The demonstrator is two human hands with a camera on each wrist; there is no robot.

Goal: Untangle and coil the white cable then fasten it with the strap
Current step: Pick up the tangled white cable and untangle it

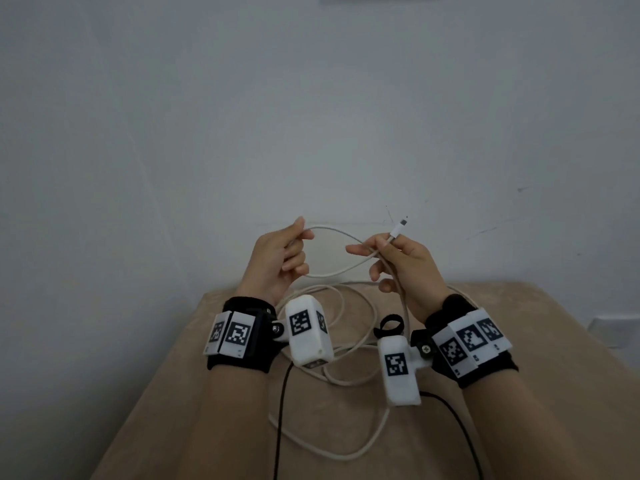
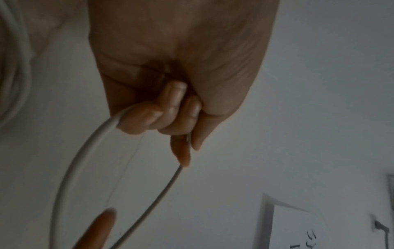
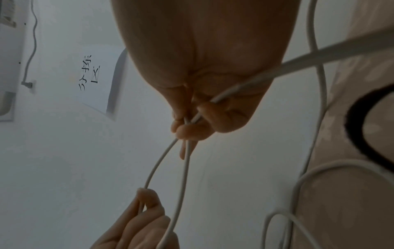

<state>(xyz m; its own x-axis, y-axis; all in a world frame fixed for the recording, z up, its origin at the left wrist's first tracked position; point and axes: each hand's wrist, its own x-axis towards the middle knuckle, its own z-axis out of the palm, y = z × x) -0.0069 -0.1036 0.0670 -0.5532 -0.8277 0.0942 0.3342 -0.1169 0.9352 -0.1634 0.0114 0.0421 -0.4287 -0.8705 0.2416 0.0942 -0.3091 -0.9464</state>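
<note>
Fingers (image 1: 294,258) of the left hand (image 1: 273,261) curl around the thin white charging cable (image 1: 332,271), with the thumb and forefinger pinching it at the left end of a raised loop. From the left wrist view the same hand (image 2: 177,67) shows the cable (image 2: 70,168) leaving the curled fingers (image 2: 149,118) in a wide arc. That loop spans the gap between both hands, held up in front of the pale grey wall (image 1: 311,98). On the other side, the right hand (image 1: 401,268) pinches two crossing strands of the cable between thumb and bent fingers, and the small white plug end (image 1: 398,230) sticks up just above its fingertips. Its wrist view shows the hand (image 3: 204,59) with strands (image 3: 183,168) running through the closed fingers (image 3: 192,131). Below the hands, the remaining cable lies in loose overlapping loops on the beige cloth-covered table (image 1: 519,393). A black looped fastening strap (image 1: 389,323) rests on the table near the right wrist, among those loops.
</note>
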